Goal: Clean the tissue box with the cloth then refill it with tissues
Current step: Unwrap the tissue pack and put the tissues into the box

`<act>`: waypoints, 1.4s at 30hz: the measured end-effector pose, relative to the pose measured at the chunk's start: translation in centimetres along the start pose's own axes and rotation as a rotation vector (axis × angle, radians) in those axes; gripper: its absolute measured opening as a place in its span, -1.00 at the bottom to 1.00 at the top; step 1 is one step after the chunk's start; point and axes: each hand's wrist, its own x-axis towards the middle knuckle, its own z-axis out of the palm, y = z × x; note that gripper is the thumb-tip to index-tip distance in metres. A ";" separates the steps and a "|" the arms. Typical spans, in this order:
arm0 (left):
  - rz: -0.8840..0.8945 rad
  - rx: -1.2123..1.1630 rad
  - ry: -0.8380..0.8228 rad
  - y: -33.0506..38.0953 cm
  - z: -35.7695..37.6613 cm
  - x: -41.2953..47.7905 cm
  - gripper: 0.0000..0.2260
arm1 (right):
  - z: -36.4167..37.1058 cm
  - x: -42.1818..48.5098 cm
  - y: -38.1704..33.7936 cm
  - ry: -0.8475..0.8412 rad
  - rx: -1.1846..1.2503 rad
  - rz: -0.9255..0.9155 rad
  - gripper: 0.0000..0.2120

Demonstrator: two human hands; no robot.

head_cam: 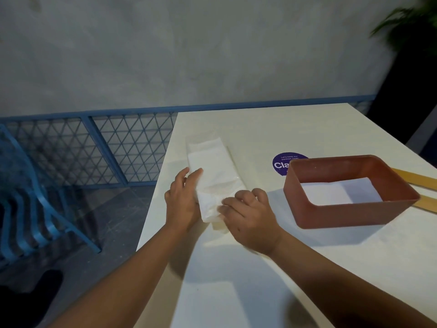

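Note:
A long white pack of tissues (214,171) in clear plastic wrap lies on the white table (260,268), near its left edge. My left hand (182,200) holds the pack's near left side, fingers curled onto the wrap. My right hand (250,216) pinches the pack's near end, where the wrap is crumpled. To the right stands the terracotta tissue box (307,211), an open rectangular shell with the white table showing through it. No cloth is visible.
A purple round sticker (280,163) is on the table behind the box. A flat wooden lid (416,178) lies partly under the box at the right. A blue chair (26,209) and a blue mesh railing (106,147) stand left of the table. A plant (411,22) is at the top right.

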 end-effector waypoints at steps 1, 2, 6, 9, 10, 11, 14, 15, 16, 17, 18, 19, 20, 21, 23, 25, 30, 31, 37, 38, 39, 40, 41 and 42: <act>0.001 0.008 -0.006 0.0 0.0 0.0 -0.43 | 0.1 -0.2 -0.1 -0.065 -0.008 0.007 -0.83; -0.001 0.011 -0.013 0.0 0.1 0.0 -0.40 | 0.3 -0.5 -0.1 -0.148 -0.029 0.019 -0.70; -0.027 0.014 -0.021 0.2 0.2 0.1 -0.40 | 1.4 -0.3 0.0 -0.286 -0.115 0.066 -0.58; -0.043 -0.011 0.011 0.3 0.1 0.1 -0.49 | 1.3 0.1 -0.3 -0.194 -0.073 0.067 -0.77; -0.043 -0.017 0.019 0.3 0.1 0.0 -0.50 | 1.0 0.0 -0.4 -0.187 -0.054 0.057 -0.80; -0.037 -0.015 0.025 0.4 0.1 -0.1 -0.51 | 0.7 -0.1 -0.4 -0.196 -0.039 0.048 -0.82; -0.045 -0.010 0.045 0.7 0.2 -0.3 -0.50 | -0.6 -0.6 -0.4 -0.238 -0.015 0.022 -0.85; -0.059 -0.013 0.045 0.8 0.0 -0.3 -0.51 | -1.2 -0.7 -0.5 -0.247 -0.008 0.019 -0.85; -0.072 -0.022 0.041 1.1 0.1 -0.3 -0.51 | -1.9 -0.9 -0.6 -0.244 -0.003 0.018 -0.85; -0.081 -0.033 0.036 1.2 0.1 -0.3 -0.51 | -2.6 -1.1 -0.6 -0.242 0.008 0.018 -0.85; -0.089 -0.048 0.035 1.4 0.1 -0.3 -0.51 | -3.2 -1.3 -0.7 -0.230 0.020 0.027 -0.83; -0.097 -0.064 0.037 1.4 0.1 -0.3 -0.49 | -3.9 -1.4 -0.8 -0.221 0.030 0.042 -0.76; -0.108 -0.081 0.045 1.5 0.2 -0.4 -0.45 | -4.6 -1.5 -0.9 -0.211 0.048 0.064 -0.70; -0.119 -0.096 0.057 1.5 0.2 -0.4 -0.42 | -5.2 -1.5 -0.9 -0.189 0.075 0.088 -0.73; -0.145 -0.108 0.089 1.7 0.4 -0.6 -0.40 | -6.6 -1.7 -0.8 -0.128 0.115 0.119 -0.87; -0.178 -0.096 0.104 2.1 0.6 -0.9 -0.34 | -8.0 -2.1 -0.6 -0.079 0.149 0.137 -0.85; -0.188 -0.057 0.188 3.3 1.1 -2.6 -0.22 | -11.4 -3.5 0.5 0.016 0.232 0.179 -0.55; -0.181 -0.056 0.213 3.9 1.1 -3.4 -0.19 | -12.3 -3.8 0.8 0.037 0.255 0.191 -0.56; -0.097 0.003 0.350 7.8 2.1 -8.0 -0.19 | -17.1 -6.9 3.3 0.054 0.464 0.259 -0.67; -0.066 -0.008 0.349 8.5 2.2 -8.7 -0.19 | -17.7 -7.7 3.8 0.037 0.507 0.286 -0.66; -0.031 -0.023 0.345 9.4 2.5 -9.6 -0.20 | -18.6 -8.8 4.6 0.023 0.563 0.322 -0.67; -0.001 -0.055 0.334 9.9 2.5 -10.3 -0.22 | -19.1 -9.4 5.0 0.014 0.621 0.366 -0.69; 0.025 -0.093 0.321 10.9 2.8 -11.2 -0.27 | -19.9 -10.3 5.8 0.012 0.679 0.414 -0.69; 0.050 -0.142 0.301 11.6 3.1 -12.0 -0.34 | -20.6 -10.9 6.3 0.010 0.726 0.458 -0.68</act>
